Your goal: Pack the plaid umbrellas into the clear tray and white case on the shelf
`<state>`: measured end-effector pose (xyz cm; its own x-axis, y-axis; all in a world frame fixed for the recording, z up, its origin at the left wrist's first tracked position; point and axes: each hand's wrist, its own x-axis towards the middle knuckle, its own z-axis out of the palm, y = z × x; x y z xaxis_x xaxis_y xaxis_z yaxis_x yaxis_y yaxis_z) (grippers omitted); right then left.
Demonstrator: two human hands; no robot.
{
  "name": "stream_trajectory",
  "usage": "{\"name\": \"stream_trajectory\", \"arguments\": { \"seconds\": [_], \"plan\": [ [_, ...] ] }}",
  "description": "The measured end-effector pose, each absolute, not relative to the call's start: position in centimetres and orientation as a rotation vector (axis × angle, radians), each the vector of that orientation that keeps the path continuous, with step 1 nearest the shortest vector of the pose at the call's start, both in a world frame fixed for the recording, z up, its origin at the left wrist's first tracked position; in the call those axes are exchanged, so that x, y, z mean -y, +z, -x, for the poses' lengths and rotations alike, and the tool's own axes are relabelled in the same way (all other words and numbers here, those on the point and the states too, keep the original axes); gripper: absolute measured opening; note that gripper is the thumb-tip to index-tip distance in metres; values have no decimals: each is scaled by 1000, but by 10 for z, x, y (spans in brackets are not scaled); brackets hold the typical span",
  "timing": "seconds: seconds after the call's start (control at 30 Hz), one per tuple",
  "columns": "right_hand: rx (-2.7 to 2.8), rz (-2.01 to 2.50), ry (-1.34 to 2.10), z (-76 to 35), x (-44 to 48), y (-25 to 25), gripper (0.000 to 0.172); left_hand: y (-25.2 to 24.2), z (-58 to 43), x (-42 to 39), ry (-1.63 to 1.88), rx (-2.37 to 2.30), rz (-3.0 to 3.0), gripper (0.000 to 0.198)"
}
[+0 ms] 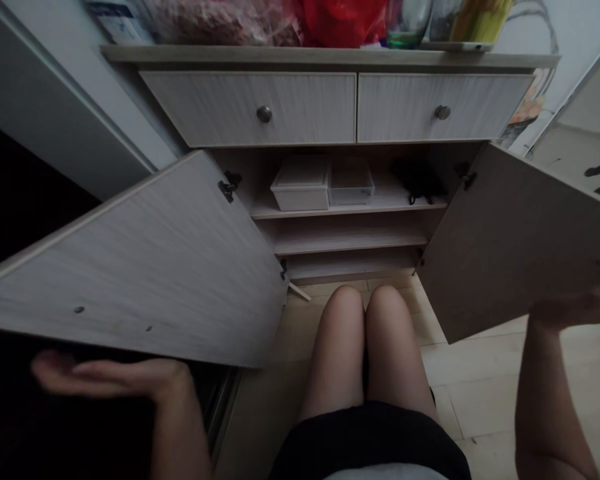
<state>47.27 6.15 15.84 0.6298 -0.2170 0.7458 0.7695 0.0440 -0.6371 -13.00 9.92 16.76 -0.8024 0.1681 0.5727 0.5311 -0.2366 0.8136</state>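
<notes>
"What are the fingers doing?"

"On the left hand [110, 379] they're loose, slightly curled, holding nothing I can see, just beside the free edge of the left door [145, 267] of the cabinet [305, 103]. The right hand [567, 310] is at the right door [525, 227]; its fingers are too dim and cut off, so I can't tell whether they grip."

"And the doors?"

"Both wide open, one each side of the cabinet's opening. On the cabinet's upper shelf [390, 201], a white box [300, 190] stands beside a clear box [351, 190]."

"What worries you?"

"The knees [344, 317], in front of the cabinet, between the doors. An inward swing could knock a leg; fingers around an edge could get pinched. And a slam might jolt the see-through bottle [409, 27] on the cabinet's top."
</notes>
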Motion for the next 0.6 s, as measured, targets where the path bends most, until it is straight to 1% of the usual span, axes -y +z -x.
{"name": "stream_trajectory", "arguments": {
  "seconds": [0.03, 0.07, 0.1, 0.13, 0.2, 0.27, 0.33, 0.47, 0.6],
  "plan": [
    [586, 1206, -909, -455, -71, 157, 62, 157, 122, -99, -2050, 1698, 765, 84],
    [729, 1134, -905, -435, -85, 155, 50, 144, 112, -99, -2009, 1617, 709, 79],
    [949, 1151, -799, -415, -103, 155, 42, 131, 101, -100, -2011, 1560, 701, 75],
    [1189, 1225, -653, -393, -126, 155, 37, 117, 89, -101, -2047, 1565, 789, 69],
    [1593, 1283, -438, -352, -180, 159, 37, 91, 65, -103, -2139, 1676, 1160, 60],
    [1836, 1306, -329, -317, -242, 167, 39, 72, 44, -102, -2167, 1774, 1644, 60],
    [1998, 1421, -283, -290, -300, 175, 43, 61, 29, -99, -2203, 1734, 1933, 60],
    [2192, 1676, -325, -260, -378, 186, 47, 53, 22, -89, -2309, 1670, 1977, 51],
    [2248, 1865, -343, -253, -403, 187, 37, 49, 39, -80, -2216, 1881, 1948, 50]
  ]
}}
